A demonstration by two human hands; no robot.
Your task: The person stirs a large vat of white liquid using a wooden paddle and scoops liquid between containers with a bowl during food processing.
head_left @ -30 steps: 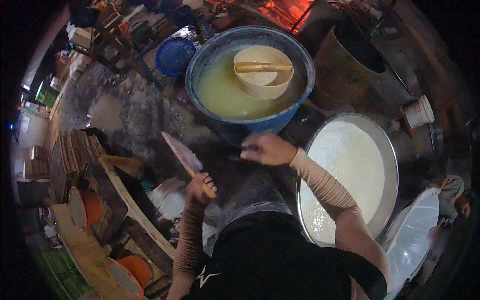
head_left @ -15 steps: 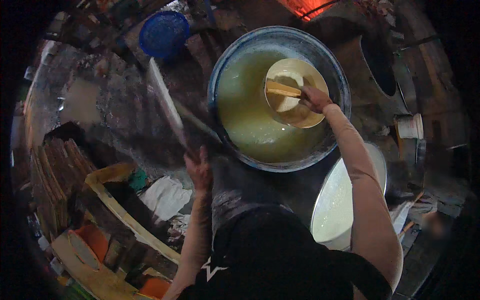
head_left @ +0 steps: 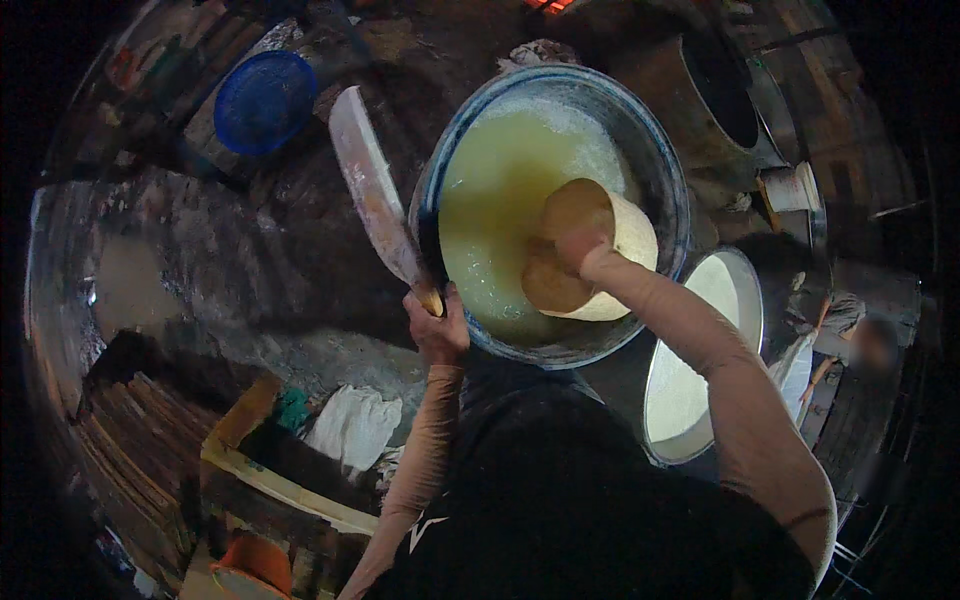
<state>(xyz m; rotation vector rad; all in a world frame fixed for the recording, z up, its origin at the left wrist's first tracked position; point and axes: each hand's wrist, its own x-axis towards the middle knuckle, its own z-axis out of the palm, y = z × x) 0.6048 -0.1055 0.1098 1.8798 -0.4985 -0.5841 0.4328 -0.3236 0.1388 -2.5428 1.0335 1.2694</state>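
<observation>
A big round metal tub [head_left: 684, 215] holds cloudy yellow-green liquid with pale foam at its far side. My left hand [head_left: 440, 328] is closed round the handle of a long, flat, pale-coated paddle [head_left: 372, 180], whose blade slants up and away just left of the tub. Inside the tub, my right hand [head_left: 585, 247] reaches into a round tan dipper [head_left: 632, 250] and grips it; the wooden crossbar handle seen earlier is now hidden. The dipper is tipped on its side, its mouth facing left, its lower edge at the liquid.
A wide basin [head_left: 745, 300] of whitish liquid stands at the right, beneath my right forearm. A blue round lid or basin [head_left: 265, 103] lies at the far left. Nearer left are stacked boards [head_left: 135, 450], a wooden frame [head_left: 280, 487], a white cloth [head_left: 355, 428] and an orange container [head_left: 252, 565].
My right hand has tipped the dipper from mouth-up onto its side and brought it nearer. The paddle has turned to show more of its flat face. The whole view has shifted.
</observation>
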